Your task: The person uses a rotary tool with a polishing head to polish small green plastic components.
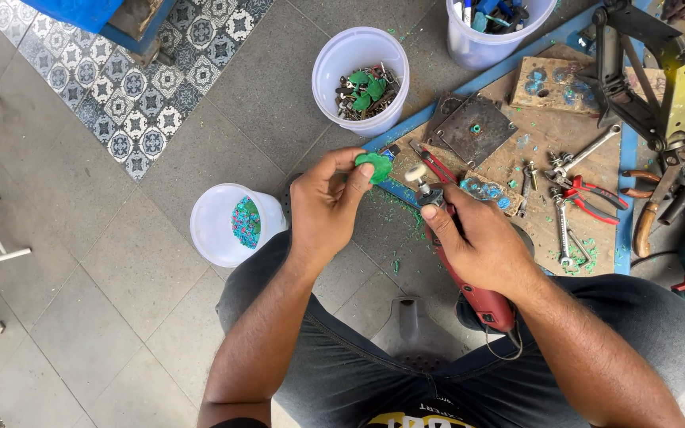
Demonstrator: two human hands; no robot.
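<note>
Grey-trousered knees frame the low seat, so both forearms work just above the floor. At twelve o'clock from the left hand point(325, 208), its fingertips pinch a small green plastic-headed piece point(374, 167) beside the tool's tip. At four o'clock, the right hand point(481, 247) is clamped around a red handheld rotary tool point(469, 277), steadying it. White plastic tubs point(358, 59) stand within reach.

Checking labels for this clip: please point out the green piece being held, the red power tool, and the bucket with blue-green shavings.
green piece point(375, 166), head view, middle of its face.
red power tool point(487, 304), head view, red body.
bucket point(209, 223), head view, white inner wall.
</note>
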